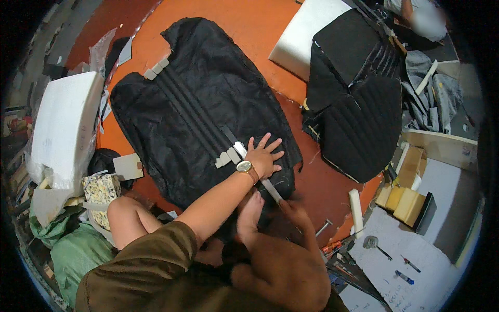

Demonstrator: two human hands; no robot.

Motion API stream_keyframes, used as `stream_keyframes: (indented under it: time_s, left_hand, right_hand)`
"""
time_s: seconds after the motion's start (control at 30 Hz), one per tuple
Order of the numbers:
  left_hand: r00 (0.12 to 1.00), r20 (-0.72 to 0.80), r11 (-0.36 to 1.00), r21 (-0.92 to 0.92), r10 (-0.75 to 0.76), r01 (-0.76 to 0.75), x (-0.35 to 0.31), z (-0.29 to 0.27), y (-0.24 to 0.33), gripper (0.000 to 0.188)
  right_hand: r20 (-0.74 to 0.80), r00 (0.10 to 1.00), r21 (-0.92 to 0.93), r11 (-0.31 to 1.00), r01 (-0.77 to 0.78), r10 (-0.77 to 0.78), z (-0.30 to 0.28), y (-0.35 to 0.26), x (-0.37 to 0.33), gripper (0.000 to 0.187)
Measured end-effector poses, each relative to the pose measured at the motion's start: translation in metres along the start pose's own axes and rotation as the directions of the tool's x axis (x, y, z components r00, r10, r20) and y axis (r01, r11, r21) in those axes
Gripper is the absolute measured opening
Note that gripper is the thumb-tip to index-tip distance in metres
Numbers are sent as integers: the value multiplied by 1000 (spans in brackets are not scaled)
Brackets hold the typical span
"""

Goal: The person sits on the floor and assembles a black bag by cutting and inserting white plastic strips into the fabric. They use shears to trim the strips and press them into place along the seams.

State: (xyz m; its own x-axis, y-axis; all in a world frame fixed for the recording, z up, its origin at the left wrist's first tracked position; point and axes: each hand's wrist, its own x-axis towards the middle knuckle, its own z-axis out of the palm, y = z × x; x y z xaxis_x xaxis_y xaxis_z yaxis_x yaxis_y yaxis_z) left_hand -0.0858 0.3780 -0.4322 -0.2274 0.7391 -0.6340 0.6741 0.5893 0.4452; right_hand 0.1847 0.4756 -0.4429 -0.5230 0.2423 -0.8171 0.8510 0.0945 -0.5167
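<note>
Black fabric cover (202,104) spread flat on the orange floor (260,26), inside face up, long axis running from top-left down toward the sitter at bottom-right. Only the head view to go on.

Left hand (264,156) pressed palm-down with fingers splayed, pinning a long pale ruler strip (258,171) against the cover near its lower edge; wristwatch (245,166) on that wrist. Not clenched, just flat pressure. Strip lying diagonal, roughly parallel to the stitched ridges, passing under the palm and carrying on down-right.

Right hand (295,210) low and blurred at the near end of that strip, right by the cover's bottom hem; looks closed around something small, maybe a marker, but can't tell for sure. Bare foot (250,210) resting on the cover just beside it. So strip end sits closer to the right hand, middle under the left.

Small grey foam tabs (226,157) just left of the left hand, more tabs (157,67) up at the far edge.

Around it: white foam slab (65,125) on the left, second black quilted cover (358,104) upper right on a white cushion (304,36), open box (408,192) at right holding tan foam blocks, green sack (78,255) lower left, hammer (323,227) near the right knee.
</note>
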Motion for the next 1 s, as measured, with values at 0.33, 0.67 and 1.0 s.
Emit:
stream_keyframes:
  time_s: [0.33,0.67,1.0]
  left_hand:
    - [999,40,1000,12,22,-23,6,-1,0,61]
    - [1000,0,979,-202,-9,9,18,7,-3,53]
    - [961,276,971,-231,7,60,20,-34,-7,49]
  right_hand:
    - [-235,970,-265,964,4,-69,15,-23,8,43]
    - [-263,932,-92,968,232,-248,59,-142,82,41]
    - [102,978,-134,972,193,-180,32,-101,71,56]
